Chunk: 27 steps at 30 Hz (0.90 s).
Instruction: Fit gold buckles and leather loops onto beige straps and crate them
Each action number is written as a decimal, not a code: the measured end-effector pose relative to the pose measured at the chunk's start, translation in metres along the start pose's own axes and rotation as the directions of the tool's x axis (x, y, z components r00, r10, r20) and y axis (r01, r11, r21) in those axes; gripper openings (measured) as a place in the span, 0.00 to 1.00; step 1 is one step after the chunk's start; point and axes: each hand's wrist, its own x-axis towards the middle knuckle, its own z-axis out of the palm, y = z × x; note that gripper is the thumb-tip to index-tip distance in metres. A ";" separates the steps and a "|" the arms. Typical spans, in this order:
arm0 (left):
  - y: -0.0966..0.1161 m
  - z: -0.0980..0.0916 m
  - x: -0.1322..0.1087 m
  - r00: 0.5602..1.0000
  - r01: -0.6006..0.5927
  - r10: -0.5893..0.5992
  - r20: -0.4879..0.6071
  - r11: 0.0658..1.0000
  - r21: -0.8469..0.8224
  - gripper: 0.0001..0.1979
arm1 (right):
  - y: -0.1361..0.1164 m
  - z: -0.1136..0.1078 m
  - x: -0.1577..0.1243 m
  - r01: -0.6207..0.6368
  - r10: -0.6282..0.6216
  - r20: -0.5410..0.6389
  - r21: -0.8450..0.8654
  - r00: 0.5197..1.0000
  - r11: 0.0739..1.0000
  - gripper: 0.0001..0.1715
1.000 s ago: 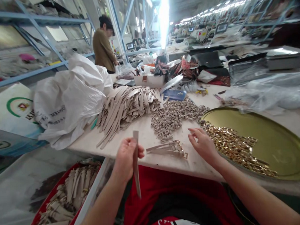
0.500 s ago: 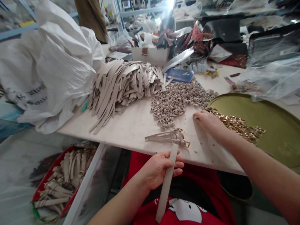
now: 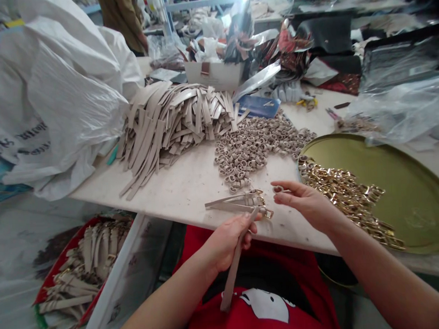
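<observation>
At lower centre, the left hand (image 3: 230, 242) is clenched around a beige strap (image 3: 233, 270), whose end hangs toward the red shirt (image 3: 268, 274). Right of it, the right hand (image 3: 304, 202) pinches a small ring (image 3: 278, 188) above the counter (image 3: 184, 195), just beside two buckled straps (image 3: 239, 201).

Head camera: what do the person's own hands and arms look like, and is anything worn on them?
The left hand and right hand are bare, with no gloves and no visible rings or watch. The left forearm and right forearm are bare too. The person wears a red top with a white printed shape on the chest.
</observation>
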 end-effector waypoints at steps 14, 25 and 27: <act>-0.006 0.024 -0.025 0.735 -0.428 0.649 0.195 0.222 0.876 0.10 | -0.008 0.026 -0.076 -0.043 -0.005 0.162 0.290 0.987 0.956 0.18; -0.010 0.029 -0.051 0.871 -0.373 0.399 0.287 0.155 0.915 0.12 | 0.008 0.046 -0.100 0.051 -0.067 0.040 0.319 0.997 0.946 0.19; -0.009 0.026 -0.055 0.922 -0.356 0.268 0.280 0.295 0.887 0.12 | 0.007 0.041 -0.100 0.078 -0.086 0.015 0.296 0.996 0.952 0.18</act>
